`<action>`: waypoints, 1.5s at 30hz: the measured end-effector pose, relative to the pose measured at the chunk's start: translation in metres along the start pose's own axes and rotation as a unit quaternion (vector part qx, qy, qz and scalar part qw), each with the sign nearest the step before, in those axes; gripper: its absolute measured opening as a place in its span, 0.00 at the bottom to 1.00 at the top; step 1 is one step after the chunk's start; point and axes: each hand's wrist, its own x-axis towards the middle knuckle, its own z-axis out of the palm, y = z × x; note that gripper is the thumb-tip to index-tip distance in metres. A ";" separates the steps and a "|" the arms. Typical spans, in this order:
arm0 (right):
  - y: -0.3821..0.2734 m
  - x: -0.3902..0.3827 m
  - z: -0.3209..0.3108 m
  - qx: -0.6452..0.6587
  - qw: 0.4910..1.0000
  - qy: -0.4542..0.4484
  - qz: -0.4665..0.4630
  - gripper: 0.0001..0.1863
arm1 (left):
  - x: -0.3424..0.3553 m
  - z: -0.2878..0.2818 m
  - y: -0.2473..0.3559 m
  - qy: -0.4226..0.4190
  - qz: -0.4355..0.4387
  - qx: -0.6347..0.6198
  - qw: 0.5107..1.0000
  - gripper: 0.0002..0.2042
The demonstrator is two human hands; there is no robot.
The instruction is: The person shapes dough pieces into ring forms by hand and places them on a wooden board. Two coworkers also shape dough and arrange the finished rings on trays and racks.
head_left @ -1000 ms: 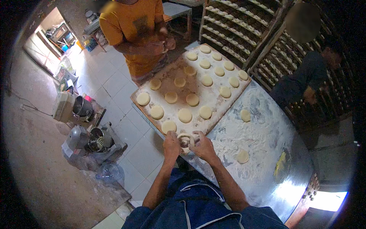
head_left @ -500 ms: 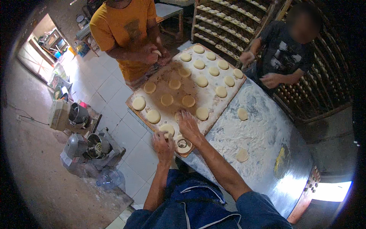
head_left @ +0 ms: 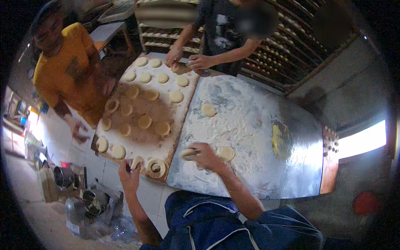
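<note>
My left hand [head_left: 128, 175] is closed on a pale dough piece [head_left: 139, 161] at the near corner of the floury board [head_left: 171, 110]. Beside it lies a thick dough ring [head_left: 151, 171]. My right hand [head_left: 207, 156] grips another dough round [head_left: 187, 153], low over the steel table [head_left: 254, 179], near a flattened round [head_left: 228, 153]. One more round [head_left: 208, 110] lies farther up on the flour-covered steel. Several dough rounds [head_left: 176, 96] are spread over the board.
A co-worker in orange [head_left: 68, 75] stands left of the board; another in a dark shirt [head_left: 221, 37] has both hands at its far right corner. Behind are racks of shaped dough [head_left: 266, 60]. Mixing machines [head_left: 77, 214] stand at lower left, beside tiled floor [head_left: 83, 152].
The view has swung rightward. My right hand has left the board for the steel, carrying a round. My left hand holds a piece. The dark-shirted co-worker's hands have reached the board's edge.
</note>
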 end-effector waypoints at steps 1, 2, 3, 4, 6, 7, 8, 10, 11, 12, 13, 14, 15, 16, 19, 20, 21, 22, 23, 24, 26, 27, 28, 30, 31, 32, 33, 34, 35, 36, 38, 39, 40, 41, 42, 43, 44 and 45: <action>-0.001 -0.028 -0.029 -0.063 0.994 0.086 -0.005 0.18 | -0.008 0.007 0.024 0.004 0.012 -0.045 0.999 0.12; 0.004 -0.052 -0.060 -0.185 0.973 0.134 0.025 0.18 | -0.022 0.017 0.047 0.012 0.019 -0.093 0.995 0.12; 0.013 -0.076 -0.088 -0.193 0.965 0.150 0.090 0.18 | -0.028 0.035 0.069 -0.027 0.046 -0.112 0.992 0.13; 0.020 -0.095 -0.111 -0.198 0.955 0.164 0.150 0.18 | -0.034 0.058 0.078 -0.067 0.059 -0.100 0.991 0.13; 0.059 -0.119 -0.137 -0.213 0.934 0.228 0.176 0.16 | -0.043 0.109 0.105 -0.133 0.095 -0.057 0.985 0.14; 0.080 -0.129 -0.146 -0.219 0.920 0.263 0.191 0.16 | -0.048 0.138 0.123 -0.163 0.117 -0.028 0.979 0.14; 0.090 -0.133 -0.152 -0.264 0.912 0.261 0.176 0.15 | -0.055 0.168 0.120 -0.124 0.201 0.008 0.972 0.15; 0.106 -0.138 -0.163 -0.356 0.888 0.252 0.142 0.13 | -0.070 0.227 0.112 -0.109 0.266 0.017 0.958 0.16; 0.099 -0.136 -0.164 -0.357 0.894 0.258 0.084 0.14 | -0.082 0.248 0.112 -0.133 0.247 -0.005 0.960 0.18; 0.095 -0.141 -0.164 -0.280 0.917 0.268 0.090 0.13 | -0.094 0.266 0.114 -0.161 0.228 -0.028 0.960 0.19; 0.094 -0.143 -0.160 -0.201 0.938 0.267 0.093 0.13 | -0.105 0.284 0.114 -0.174 0.210 -0.033 0.961 0.19; 0.095 -0.150 -0.159 -0.119 0.951 0.268 0.095 0.13 | -0.116 0.302 0.114 -0.189 0.197 -0.037 0.961 0.19; 0.093 -0.159 -0.162 0.001 0.962 0.261 0.081 0.13 | -0.125 0.314 0.120 -0.206 0.185 -0.042 0.960 0.19; 0.091 -0.167 -0.163 0.032 0.961 0.264 0.078 0.13 | -0.129 0.323 0.124 -0.252 0.114 -0.105 0.955 0.18; 0.071 -0.196 -0.171 0.055 0.960 0.263 0.084 0.15 | -0.152 0.336 0.154 -0.307 -0.031 -0.195 0.931 0.11; 0.069 -0.203 -0.175 0.071 0.958 0.266 0.079 0.17 | -0.158 0.339 0.159 -0.314 -0.025 -0.195 0.929 0.11; 0.068 -0.208 -0.179 0.088 0.956 0.269 0.074 0.18 | -0.163 0.342 0.162 -0.321 -0.019 -0.196 0.926 0.11; 0.069 -0.213 -0.181 0.105 0.954 0.271 0.069 0.20 | -0.168 0.346 0.164 -0.327 -0.013 -0.196 0.924 0.11; 0.071 -0.217 -0.183 0.113 0.954 0.271 0.065 0.21 | -0.174 0.352 0.166 -0.326 -0.004 -0.213 0.921 0.10; 0.074 -0.221 -0.185 0.121 0.953 0.272 0.060 0.23 | -0.179 0.355 0.169 -0.324 -0.016 -0.225 0.919 0.10; 0.070 -0.232 -0.192 0.143 0.961 0.228 0.058 0.26 | -0.189 0.358 0.174 -0.318 -0.041 -0.249 0.914 0.12; 0.058 -0.238 -0.199 0.157 0.969 0.183 0.058 0.27 | -0.192 0.363 0.169 -0.305 -0.094 -0.338 0.886 0.13; 0.053 -0.242 -0.204 0.170 0.974 0.137 0.058 0.29 | -0.196 0.369 0.157 -0.287 -0.145 -0.423 0.847 0.15; 0.060 -0.251 -0.214 0.237 0.968 0.083 0.030 0.27 | -0.200 0.372 0.165 -0.313 -0.188 -0.502 0.784 0.19; 0.064 -0.254 -0.218 0.270 0.961 0.056 0.015 0.27 | -0.202 0.367 0.168 -0.355 -0.183 -0.500 0.768 0.21; 0.066 -0.254 -0.219 0.377 0.922 0.071 0.046 0.24 | -0.204 0.362 0.179 -0.396 -0.178 -0.499 0.750 0.23; 0.068 -0.253 -0.219 0.479 0.870 0.085 0.076 0.22 | -0.205 0.361 0.188 -0.428 -0.167 -0.468 0.755 0.26; 0.073 -0.253 -0.219 0.574 0.806 0.099 0.105 0.20 | -0.207 0.366 0.184 -0.413 -0.147 -0.489 0.755 0.24; 0.126 -0.246 -0.205 0.446 0.879 0.132 0.106 0.13 | -0.209 0.372 0.177 -0.397 -0.128 -0.507 0.754 0.23; 0.150 -0.247 -0.193 0.361 0.906 0.176 0.136 0.13 | -0.210 0.377 0.173 -0.382 -0.109 -0.526 0.752 0.21; 0.172 -0.245 -0.180 0.176 0.932 0.256 0.190 0.17 | -0.211 0.388 0.182 -0.321 -0.104 -0.523 0.783 0.14; 0.117 -0.246 -0.191 0.404 0.882 0.214 0.119 0.23 | -0.211 0.392 0.164 -0.289 -0.100 -0.520 0.797 0.12; 0.121 -0.248 -0.190 0.414 0.877 0.203 0.136 0.24 | -0.213 0.396 0.157 -0.273 -0.098 -0.516 0.806 0.10; 0.126 -0.247 -0.191 0.424 0.871 0.196 0.152 0.26 | -0.211 0.402 0.165 -0.246 -0.016 -0.351 0.904 0.06; 0.130 -0.248 -0.190 0.435 0.864 0.188 0.169 0.27 | -0.213 0.401 0.172 -0.256 0.036 -0.257 0.931 0.07; 0.133 -0.253 -0.187 0.281 0.926 0.211 0.136 0.29 | -0.216 0.398 0.179 -0.262 0.088 -0.161 0.948 0.08; 0.126 -0.257 -0.184 0.118 0.962 0.227 0.099 0.30 | -0.218 0.398 0.182 -0.264 0.139 -0.063 0.952 0.10; 0.120 -0.256 -0.180 0.094 0.963 0.230 0.101 0.32 | -0.225 0.403 0.179 -0.219 0.067 -0.039 0.973 0.14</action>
